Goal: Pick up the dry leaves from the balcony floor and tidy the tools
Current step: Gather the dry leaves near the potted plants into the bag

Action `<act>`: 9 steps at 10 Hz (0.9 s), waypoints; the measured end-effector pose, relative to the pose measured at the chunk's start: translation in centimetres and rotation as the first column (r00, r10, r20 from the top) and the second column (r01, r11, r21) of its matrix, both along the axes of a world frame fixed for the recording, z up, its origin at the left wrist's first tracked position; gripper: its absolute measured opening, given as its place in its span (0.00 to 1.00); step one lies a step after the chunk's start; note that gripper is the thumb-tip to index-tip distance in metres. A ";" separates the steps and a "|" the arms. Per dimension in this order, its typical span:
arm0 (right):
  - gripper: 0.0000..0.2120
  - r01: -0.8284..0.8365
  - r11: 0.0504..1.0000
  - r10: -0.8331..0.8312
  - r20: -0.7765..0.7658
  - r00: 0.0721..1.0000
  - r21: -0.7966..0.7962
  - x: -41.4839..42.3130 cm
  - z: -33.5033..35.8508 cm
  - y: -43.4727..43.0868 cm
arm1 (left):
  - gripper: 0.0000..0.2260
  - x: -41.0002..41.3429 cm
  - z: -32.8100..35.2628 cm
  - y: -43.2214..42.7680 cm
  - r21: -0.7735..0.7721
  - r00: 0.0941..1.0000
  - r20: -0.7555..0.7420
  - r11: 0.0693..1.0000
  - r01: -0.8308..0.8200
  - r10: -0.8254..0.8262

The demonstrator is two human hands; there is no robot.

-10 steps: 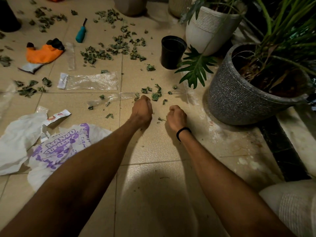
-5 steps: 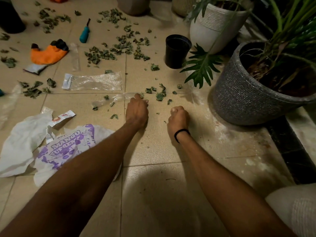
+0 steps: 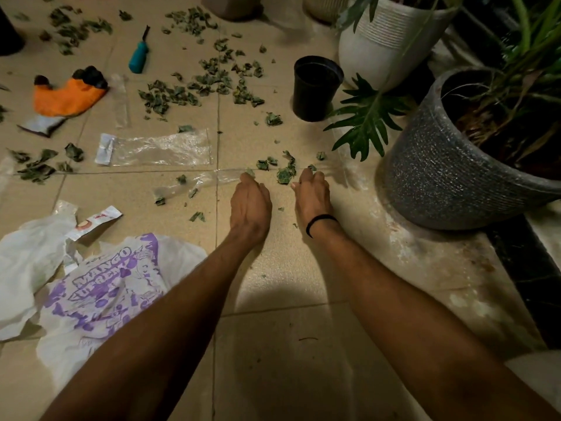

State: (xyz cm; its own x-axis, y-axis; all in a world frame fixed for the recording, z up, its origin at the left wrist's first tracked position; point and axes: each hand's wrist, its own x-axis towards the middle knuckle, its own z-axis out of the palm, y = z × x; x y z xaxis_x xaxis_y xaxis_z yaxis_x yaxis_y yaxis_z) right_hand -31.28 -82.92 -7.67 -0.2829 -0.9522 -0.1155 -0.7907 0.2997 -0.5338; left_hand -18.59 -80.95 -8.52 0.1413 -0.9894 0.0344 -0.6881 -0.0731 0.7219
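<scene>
Head view: both hands lie palm down on the balcony floor (image 3: pixel 282 344). The left hand (image 3: pixel 250 205) is loose, its fingertips touching one dry leaf (image 3: pixel 250 172). The right hand (image 3: pixel 312 196), also loose, reaches a leaf cluster (image 3: pixel 285 175). More dry leaves (image 3: pixel 182 92) lie far left, near the teal-handled tool (image 3: pixel 138 57) and orange glove (image 3: pixel 68 95)

Leaves: crumpled grey-green dry leaves (image 3: pixel 188 92), scattered loose over the beige tiled floor (image 3: pixel 282 268), thickest at the far middle.
Tool: teal-handled hand tool (image 3: pixel 138 56), lying flat among the leaves, dark tip pointing away.
Glove: orange and black work glove (image 3: pixel 68 95), lying flat, near the tool.
</scene>
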 end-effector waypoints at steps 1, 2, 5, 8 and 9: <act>0.13 0.068 0.998 -0.068 0.021 0.997 -0.013 -0.2 -0.7 0.8 | 0.03 -0.4 0.4 -0.9 -0.005 0.985 -0.171 1.000 -0.017 0.016; 0.16 0.090 0.995 -0.089 0.022 0.996 -0.052 -0.9 -0.8 1.0 | 0.15 -1.1 0.6 -2.1 -0.051 0.997 -0.079 0.998 0.019 -0.023; 0.14 0.389 0.912 -0.372 0.140 0.918 -0.129 -4.4 1.7 -2.8 | 0.10 -2.2 -1.6 -4.7 -0.099 0.897 0.433 0.985 0.143 -0.087; 0.23 0.344 0.938 -0.344 0.245 0.907 0.044 -5.4 1.7 -6.7 | 0.10 -2.2 -1.4 -4.1 -0.124 0.983 0.178 0.990 0.065 -0.042; 0.23 -0.104 0.995 0.052 -0.810 0.584 -0.011 -6.3 1.4 -6.8 | 0.06 -1.9 -1.1 -3.8 -0.100 1.000 0.006 0.995 -0.005 0.006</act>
